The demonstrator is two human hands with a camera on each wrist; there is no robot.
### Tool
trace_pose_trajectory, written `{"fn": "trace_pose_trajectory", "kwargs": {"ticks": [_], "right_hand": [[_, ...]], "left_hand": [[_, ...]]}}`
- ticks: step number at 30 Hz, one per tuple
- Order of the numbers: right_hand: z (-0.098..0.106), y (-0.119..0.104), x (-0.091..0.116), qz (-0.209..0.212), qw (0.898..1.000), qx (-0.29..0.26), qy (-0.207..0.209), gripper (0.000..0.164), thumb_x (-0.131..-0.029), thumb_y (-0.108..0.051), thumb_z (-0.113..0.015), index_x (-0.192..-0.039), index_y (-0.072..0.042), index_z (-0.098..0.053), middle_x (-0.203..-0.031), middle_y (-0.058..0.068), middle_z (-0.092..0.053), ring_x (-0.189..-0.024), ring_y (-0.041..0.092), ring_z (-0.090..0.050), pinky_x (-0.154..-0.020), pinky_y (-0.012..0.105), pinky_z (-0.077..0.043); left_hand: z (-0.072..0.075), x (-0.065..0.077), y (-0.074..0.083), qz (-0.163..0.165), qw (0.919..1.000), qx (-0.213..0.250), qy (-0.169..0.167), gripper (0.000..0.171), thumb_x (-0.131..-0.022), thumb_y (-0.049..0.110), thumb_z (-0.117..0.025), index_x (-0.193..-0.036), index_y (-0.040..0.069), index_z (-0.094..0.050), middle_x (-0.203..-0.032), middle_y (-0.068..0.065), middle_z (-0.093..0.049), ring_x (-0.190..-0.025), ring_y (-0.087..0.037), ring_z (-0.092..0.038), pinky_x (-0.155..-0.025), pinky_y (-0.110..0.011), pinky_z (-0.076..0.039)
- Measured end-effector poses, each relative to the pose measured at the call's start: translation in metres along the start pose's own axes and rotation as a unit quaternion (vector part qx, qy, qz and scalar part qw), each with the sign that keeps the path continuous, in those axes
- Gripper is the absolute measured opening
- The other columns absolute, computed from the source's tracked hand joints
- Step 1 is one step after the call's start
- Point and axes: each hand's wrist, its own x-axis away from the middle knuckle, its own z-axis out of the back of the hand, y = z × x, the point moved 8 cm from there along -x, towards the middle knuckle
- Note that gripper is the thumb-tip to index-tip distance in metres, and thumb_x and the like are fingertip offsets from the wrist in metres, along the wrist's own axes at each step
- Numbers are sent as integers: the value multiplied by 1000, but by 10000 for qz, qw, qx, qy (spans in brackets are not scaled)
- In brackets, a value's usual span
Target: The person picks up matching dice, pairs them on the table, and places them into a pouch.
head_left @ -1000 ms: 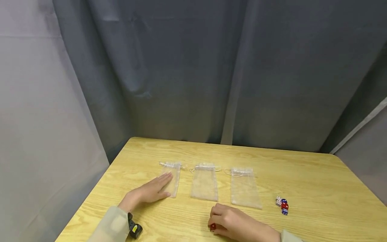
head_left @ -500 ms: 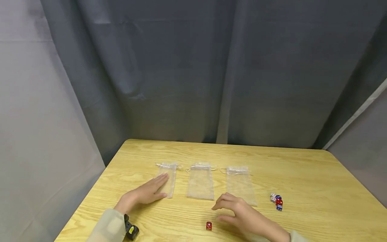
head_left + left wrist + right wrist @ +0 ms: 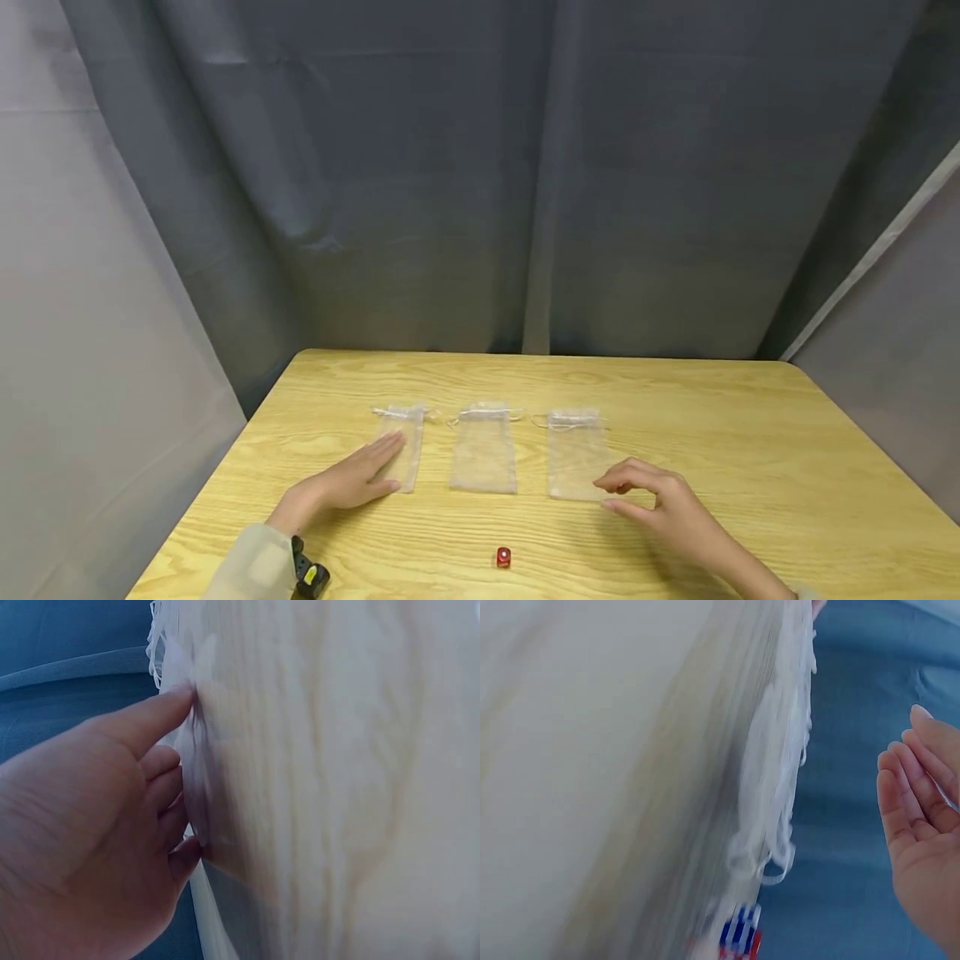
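Note:
My left hand [image 3: 348, 479] rests flat on the left sheer white drawstring pouch [image 3: 410, 462], fingers extended; in the left wrist view its fingertips touch the thin fabric. My right hand [image 3: 671, 508] hovers above the table just right of the right pouch [image 3: 573, 458], thumb and fingers apart with nothing between them. Between these pouches lies a middle pouch [image 3: 483, 454]. A lone red die [image 3: 503, 557] sits nearer me. The other dice are hidden behind my right hand in the head view; a blue die [image 3: 740, 928] and a red one show blurred in the right wrist view.
The wooden table [image 3: 750, 433] has rounded far corners. Grey curtains [image 3: 420, 208] hang behind it and along both sides. A black wrist camera [image 3: 310, 573] is strapped at my left sleeve.
My right hand has let go of the red die, leaving it on the table, and moved right toward the dice cluster. My left hand stays on its pouch. The head view has shifted slightly.

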Motion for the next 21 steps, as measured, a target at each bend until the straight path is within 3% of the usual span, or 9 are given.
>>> {"fn": "trace_pose_trajectory", "kwargs": {"ticks": [10,15,21], "right_hand": [[34,26,24,-522,9967,399,482,32,-80,-2,-76,-104,-23,-72,-95,-14,-67,-76,-3,-57,-64,15,-51],[44,36,29,-706,9952,461,491,32,-81,-3,-76,-105,-24,-72,-98,-8,-70,-84,-2,-63,-73,15,-55],[48,46,28,-736,9934,776,407,25,-81,-7,-77,-103,-20,-73,-96,-6,-71,-83,-1,-64,-71,20,-57]], "left_hand": [[4,6,-4,56,10000,63,-40,72,-103,36,-48,-154,-3,-16,-163,-24,-12,-151,-44,-12,-121,-63,-14],[7,10,-4,78,9999,105,-32,71,-103,34,-48,-154,-4,-17,-162,-25,-13,-150,-45,-13,-121,-63,-14],[7,12,-7,157,9998,107,-17,71,-103,34,-49,-155,-3,-17,-163,-24,-13,-151,-44,-12,-122,-62,-14]]}}
